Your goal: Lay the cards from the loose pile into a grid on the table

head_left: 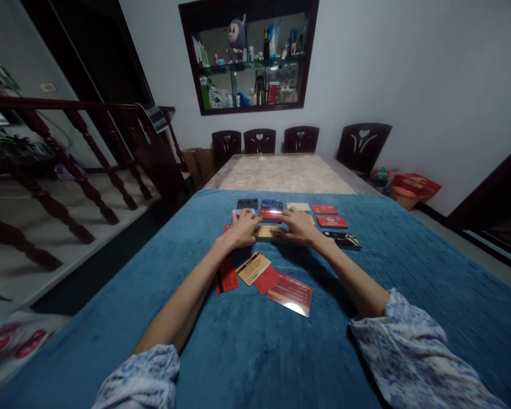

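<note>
A stack of gold cards (266, 232) lies on the blue cloth in front of me, between my two hands. My left hand (241, 228) is curled at its left end, and my right hand (300, 227) at its right end, with fingers bent and thumbs inward. Just behind is a red card stack (271, 215), close to the fingertips of both hands. Nearer to me, loose cards overlap: an orange-red card (226, 276), a tan card with a black stripe (254, 268), a plain red card (266, 279) and a shiny red card (291, 294).
Other card stacks form rows: black (247, 203), blue (272, 204), cream (298, 207), red (325, 209), another red (333, 221), and black patterned (343, 240). Chairs (259, 141) stand beyond the table. A wooden railing (80, 136) is at the left.
</note>
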The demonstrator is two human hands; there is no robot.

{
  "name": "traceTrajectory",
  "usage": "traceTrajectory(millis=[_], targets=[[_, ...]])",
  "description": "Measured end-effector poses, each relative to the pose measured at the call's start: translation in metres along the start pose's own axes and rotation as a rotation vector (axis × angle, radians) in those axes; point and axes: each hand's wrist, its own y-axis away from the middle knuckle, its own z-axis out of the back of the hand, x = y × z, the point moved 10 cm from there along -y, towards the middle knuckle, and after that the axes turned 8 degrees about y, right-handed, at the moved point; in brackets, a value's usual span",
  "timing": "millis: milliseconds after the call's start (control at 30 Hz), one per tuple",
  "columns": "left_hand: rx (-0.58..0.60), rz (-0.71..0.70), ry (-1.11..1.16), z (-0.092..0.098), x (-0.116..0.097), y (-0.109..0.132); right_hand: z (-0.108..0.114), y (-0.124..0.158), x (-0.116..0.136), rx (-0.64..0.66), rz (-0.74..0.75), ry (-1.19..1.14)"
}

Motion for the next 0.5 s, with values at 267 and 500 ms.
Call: traceTrajectory(millis=[267, 500], targets=[[-0.135, -0.041, 0.006, 0.017, -0.01, 0.006, 0.028, 0.002, 0.026, -0.149, 0.102, -0.027], [-0.125, -0.043, -0.037, 0.018, -0.022, 0.032, 0.019, 0.004, 0.049, -0.069, 0.181, -0.015]])
